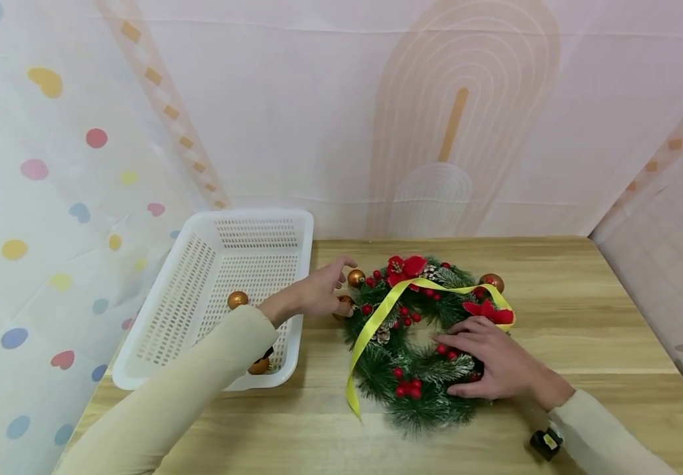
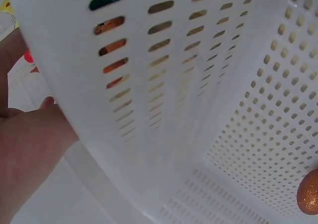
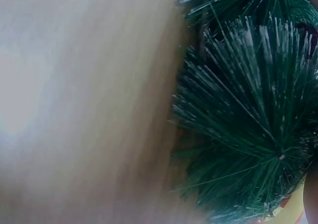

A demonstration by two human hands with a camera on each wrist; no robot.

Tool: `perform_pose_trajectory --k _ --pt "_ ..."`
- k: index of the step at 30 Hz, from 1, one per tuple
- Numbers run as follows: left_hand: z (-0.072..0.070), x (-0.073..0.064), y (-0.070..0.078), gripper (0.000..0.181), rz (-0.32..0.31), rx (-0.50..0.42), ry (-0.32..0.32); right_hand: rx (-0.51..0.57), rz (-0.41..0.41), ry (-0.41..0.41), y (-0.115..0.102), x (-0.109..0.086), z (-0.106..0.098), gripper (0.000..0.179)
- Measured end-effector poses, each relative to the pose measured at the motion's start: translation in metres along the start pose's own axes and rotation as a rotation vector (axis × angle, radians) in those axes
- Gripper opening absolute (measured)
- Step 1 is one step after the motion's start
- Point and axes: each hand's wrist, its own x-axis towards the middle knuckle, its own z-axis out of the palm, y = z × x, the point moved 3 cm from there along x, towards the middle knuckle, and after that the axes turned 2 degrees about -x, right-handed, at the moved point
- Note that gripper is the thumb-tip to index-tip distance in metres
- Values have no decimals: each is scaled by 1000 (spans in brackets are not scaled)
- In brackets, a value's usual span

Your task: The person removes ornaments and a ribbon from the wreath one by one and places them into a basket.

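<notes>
Loosely spread hands (image 1: pixel 320 291) (image 1: pixel 492 359), left by gold ball (image 1: pixel 356 278), right on wreath (image 1: pixel 383 371), white basket (image 1: pixel 252 270) outside right-wrist view

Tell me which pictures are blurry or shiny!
Right wrist view: the wooden table is blurry, with a pale glare at left, but the wreath looks sharper; left wrist view: the basket has fairly clear slots; head view: mostly clear, with soft shadow beside the basket.

One wreath (image 1: pixel 377 369), one basket (image 1: pixel 252 264)
</notes>
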Motion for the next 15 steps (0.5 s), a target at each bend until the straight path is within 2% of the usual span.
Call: perform_pose_trajectory --k 6,15 --pt "5 6 -6 83 -22 -8 -61 -8 62 -42 1 -3 -3 78" --pt "8 14 -15 72 -67 12 -113 -34 62 -27 1 -1 -2 80"
